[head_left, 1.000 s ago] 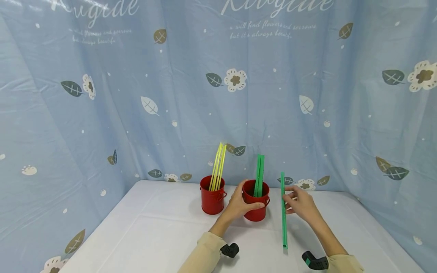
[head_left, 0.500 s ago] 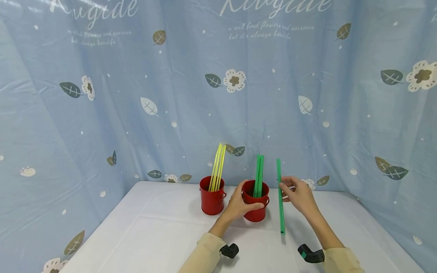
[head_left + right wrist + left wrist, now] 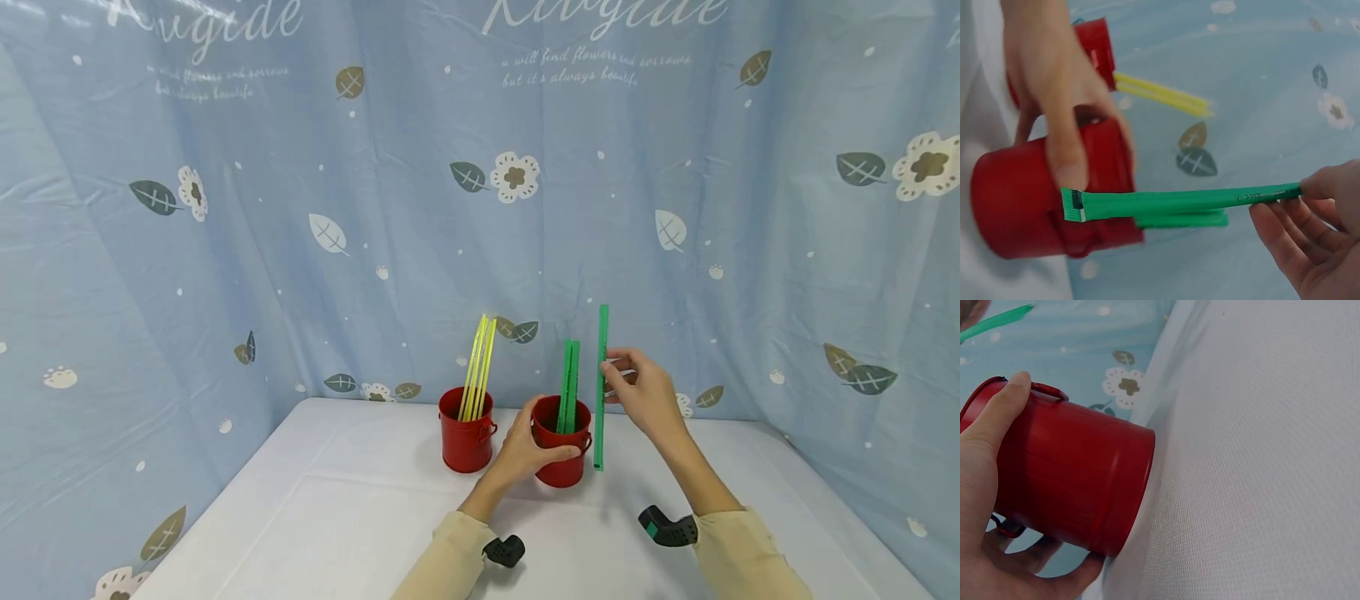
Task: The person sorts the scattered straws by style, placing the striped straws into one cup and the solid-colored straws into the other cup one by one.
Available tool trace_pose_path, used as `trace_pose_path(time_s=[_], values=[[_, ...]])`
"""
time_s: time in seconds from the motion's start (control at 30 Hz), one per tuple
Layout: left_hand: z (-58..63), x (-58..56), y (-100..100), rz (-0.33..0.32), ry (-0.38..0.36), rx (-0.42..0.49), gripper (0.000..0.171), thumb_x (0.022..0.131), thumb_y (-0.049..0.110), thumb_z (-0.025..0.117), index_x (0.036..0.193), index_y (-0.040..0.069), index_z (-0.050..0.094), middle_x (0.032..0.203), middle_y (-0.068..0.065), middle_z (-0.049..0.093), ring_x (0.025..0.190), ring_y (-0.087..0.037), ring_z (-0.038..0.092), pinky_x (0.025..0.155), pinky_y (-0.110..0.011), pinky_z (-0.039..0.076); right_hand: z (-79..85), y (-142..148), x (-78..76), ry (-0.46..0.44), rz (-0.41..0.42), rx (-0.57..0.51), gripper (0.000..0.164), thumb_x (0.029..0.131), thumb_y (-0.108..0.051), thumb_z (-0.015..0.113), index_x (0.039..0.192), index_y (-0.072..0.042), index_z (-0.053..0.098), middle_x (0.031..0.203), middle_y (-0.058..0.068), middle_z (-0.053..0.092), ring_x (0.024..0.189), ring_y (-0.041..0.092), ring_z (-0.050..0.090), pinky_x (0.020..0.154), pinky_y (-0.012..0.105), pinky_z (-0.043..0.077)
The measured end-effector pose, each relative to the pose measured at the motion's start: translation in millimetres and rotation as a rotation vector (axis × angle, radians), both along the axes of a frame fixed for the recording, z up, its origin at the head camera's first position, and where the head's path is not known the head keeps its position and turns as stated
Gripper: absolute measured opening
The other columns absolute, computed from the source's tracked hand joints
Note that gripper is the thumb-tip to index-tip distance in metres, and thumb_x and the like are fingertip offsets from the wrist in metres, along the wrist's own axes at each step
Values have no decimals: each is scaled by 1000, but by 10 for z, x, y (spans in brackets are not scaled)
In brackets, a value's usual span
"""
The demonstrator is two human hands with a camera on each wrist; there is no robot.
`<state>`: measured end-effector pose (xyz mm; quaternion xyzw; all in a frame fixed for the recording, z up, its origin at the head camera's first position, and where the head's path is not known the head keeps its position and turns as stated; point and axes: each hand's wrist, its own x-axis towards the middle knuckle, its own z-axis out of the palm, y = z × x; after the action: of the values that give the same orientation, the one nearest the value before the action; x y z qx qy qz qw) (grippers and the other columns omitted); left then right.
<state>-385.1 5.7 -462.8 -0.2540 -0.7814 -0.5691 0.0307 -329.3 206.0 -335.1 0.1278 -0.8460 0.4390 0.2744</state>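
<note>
My left hand (image 3: pixel 523 454) grips a small red metal bucket (image 3: pixel 560 473) by its side, the thumb across the front near the rim. Several long green packets (image 3: pixel 570 379) stand upright in that bucket. Just right of it, my right hand (image 3: pixel 647 393) pinches another long, narrow green packet (image 3: pixel 601 433) between thumb and fingers. This packet is held upright in the air, its lower end beside the bucket wall. In the right wrist view, the held packet (image 3: pixel 1179 201) shows a crimped end and small dark print. The left wrist view shows the bucket (image 3: pixel 1075 469) standing on the white cloth.
A second red bucket (image 3: pixel 467 446) holding several thin yellow sticks (image 3: pixel 478 367) stands to the left. White cloth covers the table (image 3: pixel 337 517). Behind it hangs a blue patterned curtain (image 3: pixel 405 208). Black cameras (image 3: pixel 504 551) sit on both wrists.
My right hand has lifted the green packet upward and brought it left, closer to the bucket. The left hand and both buckets have stayed put.
</note>
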Motion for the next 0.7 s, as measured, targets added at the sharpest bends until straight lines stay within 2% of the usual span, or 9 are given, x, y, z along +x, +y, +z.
trace_pose_path(time_s=[0.23,0.43,0.57,0.7], values=[[16,0,2,1,-14,-4,97,78,44,80,153,24,24,145,5,44,133,-17,43,93,-38,55,268,-127,-1,54,21,8,32,99,-22,58,126,-4,57,104,18,68,79,33,71,62,31,61],[10,-6,0,7,-9,-9,96,78,43,80,153,25,24,145,6,44,133,-17,42,93,-37,55,436,-202,-106,77,28,-3,33,100,-22,57,128,-4,57,105,18,67,80,31,71,63,30,61],[1,-10,1,-1,-4,0,94,78,42,80,153,24,25,145,6,44,134,-17,42,94,-38,55,498,-242,-208,93,9,-24,33,100,-21,57,127,-3,57,104,19,68,81,32,72,64,32,61],[-5,-11,3,-6,-6,7,94,79,41,80,153,23,25,146,5,44,134,-18,41,94,-39,55,489,-259,-290,80,-4,-50,32,100,-19,56,127,-2,57,105,21,67,83,34,71,66,38,61]])
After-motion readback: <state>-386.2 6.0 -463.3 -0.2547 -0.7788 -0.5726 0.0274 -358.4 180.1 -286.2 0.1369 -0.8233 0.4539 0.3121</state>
